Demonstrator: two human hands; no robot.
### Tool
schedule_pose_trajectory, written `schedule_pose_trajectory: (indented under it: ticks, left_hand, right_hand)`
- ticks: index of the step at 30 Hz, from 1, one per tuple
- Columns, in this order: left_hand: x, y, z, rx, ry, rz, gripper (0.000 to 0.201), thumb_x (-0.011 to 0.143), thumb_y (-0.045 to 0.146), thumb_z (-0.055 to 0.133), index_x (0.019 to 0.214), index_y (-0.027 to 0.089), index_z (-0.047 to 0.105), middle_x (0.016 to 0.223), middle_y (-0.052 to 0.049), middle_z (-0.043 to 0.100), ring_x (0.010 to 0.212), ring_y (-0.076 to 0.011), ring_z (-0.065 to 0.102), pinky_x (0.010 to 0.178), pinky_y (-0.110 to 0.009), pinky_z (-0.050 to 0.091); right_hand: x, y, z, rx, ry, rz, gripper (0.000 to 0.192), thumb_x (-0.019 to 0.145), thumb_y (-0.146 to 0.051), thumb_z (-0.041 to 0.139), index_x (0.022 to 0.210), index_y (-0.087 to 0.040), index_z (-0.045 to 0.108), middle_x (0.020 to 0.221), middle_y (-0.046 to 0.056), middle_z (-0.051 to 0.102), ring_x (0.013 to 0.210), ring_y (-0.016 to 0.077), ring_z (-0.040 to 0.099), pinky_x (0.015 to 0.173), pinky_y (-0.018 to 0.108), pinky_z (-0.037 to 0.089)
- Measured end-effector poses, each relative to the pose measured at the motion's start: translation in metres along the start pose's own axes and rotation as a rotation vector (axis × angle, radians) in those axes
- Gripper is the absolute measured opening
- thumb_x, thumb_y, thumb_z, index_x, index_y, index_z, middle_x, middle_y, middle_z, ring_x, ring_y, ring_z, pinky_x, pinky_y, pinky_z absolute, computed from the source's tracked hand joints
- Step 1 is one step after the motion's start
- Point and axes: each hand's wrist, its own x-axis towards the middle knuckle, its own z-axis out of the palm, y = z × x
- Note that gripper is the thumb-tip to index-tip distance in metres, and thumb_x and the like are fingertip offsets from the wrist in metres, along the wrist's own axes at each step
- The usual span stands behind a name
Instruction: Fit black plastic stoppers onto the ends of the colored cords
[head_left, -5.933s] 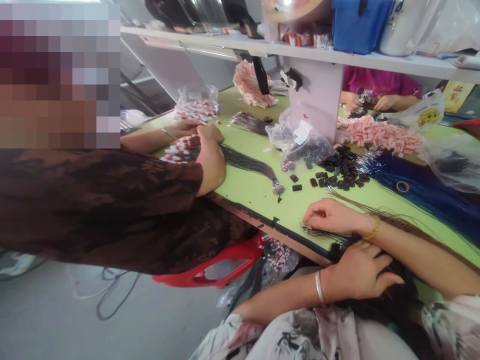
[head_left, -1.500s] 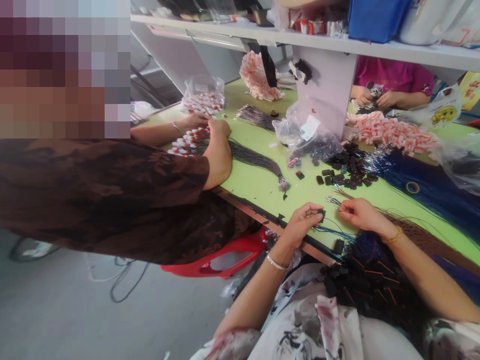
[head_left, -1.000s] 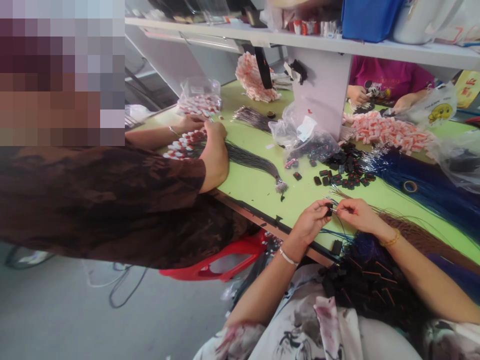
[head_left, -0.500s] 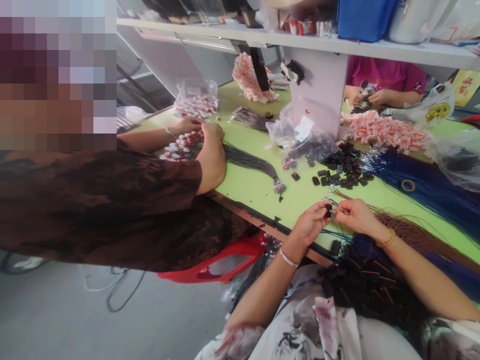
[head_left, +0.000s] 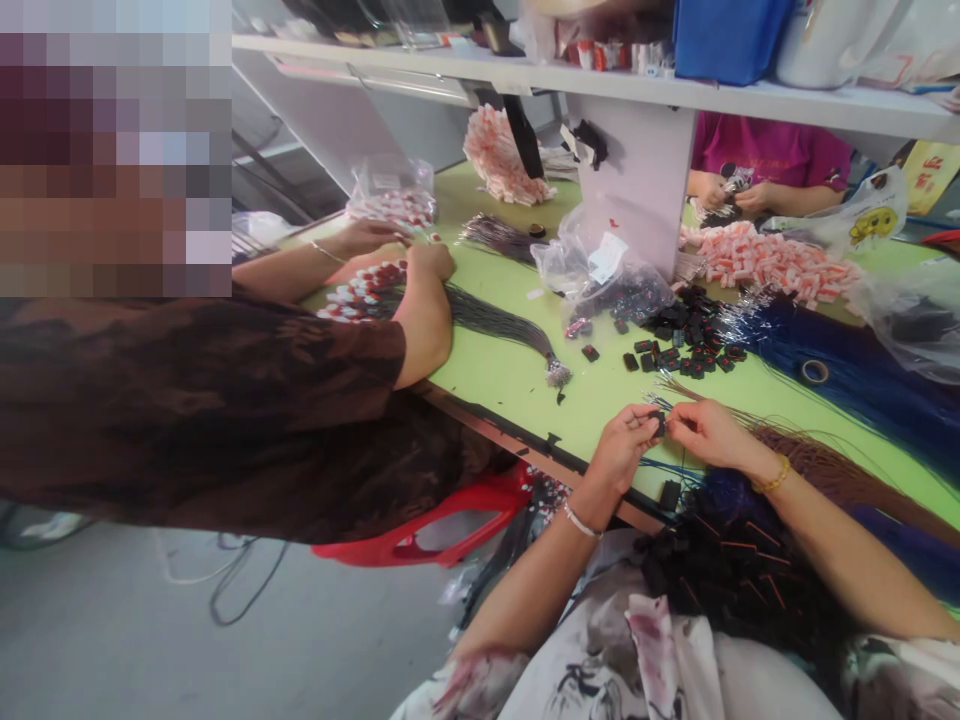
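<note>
While the left hand (head_left: 622,452) pinched a small black connector (head_left: 658,425) just above the green table (head_left: 517,385) edge, the right hand (head_left: 701,432) pinched thin wires (head_left: 679,470) at it (light, limp, probably slippery); gripping close to the wire tips likely suited best.

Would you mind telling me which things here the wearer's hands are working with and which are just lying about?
In hand:
- left hand pinching a small black connector
- right hand at the connector too
- thin wires beneath

Lying about:
- loose black connectors
- blue wire bundle
- pink-and-white parts
- tape roll
</note>
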Motion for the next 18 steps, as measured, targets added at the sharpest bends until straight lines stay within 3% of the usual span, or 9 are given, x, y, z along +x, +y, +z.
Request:
schedule_pose_trajectory:
  ticks: [8, 18]
  left_hand:
    - [0.0028, -0.001, 0.0013, 0.095, 0.056, 0.083, 0.028, 0.058, 0.018, 0.077, 0.083, 0.012, 0.065, 0.07, -0.002, 0.063, 0.063, -0.0095, 0.055, 0.062, -0.023, 0.042]
    - [0.0057, -0.0017, 0.0043, 0.006, 0.056, 0.018, 0.022, 0.06, 0.016, 0.075, 0.079, 0.013, 0.064, 0.069, -0.002, 0.062, 0.064, -0.0105, 0.057, 0.064, -0.024, 0.044]
  right_hand:
    - [0.0005, -0.0036, 0.0074, -0.132, 0.01, 0.0, 0.021, 0.08, -0.022, 0.049, 0.06, -0.017, 0.051, 0.049, -0.002, 0.048, 0.046, 0.0093, 0.034, 0.05, 0.024, 0.019]
    - [0.0025, -0.0011, 0.0075, -0.103, 0.069, 0.047, 0.025, 0.081, -0.024, 0.047, 0.056, -0.017, 0.049, 0.047, -0.003, 0.042, 0.045, 0.0093, 0.033, 0.049, 0.024, 0.019]
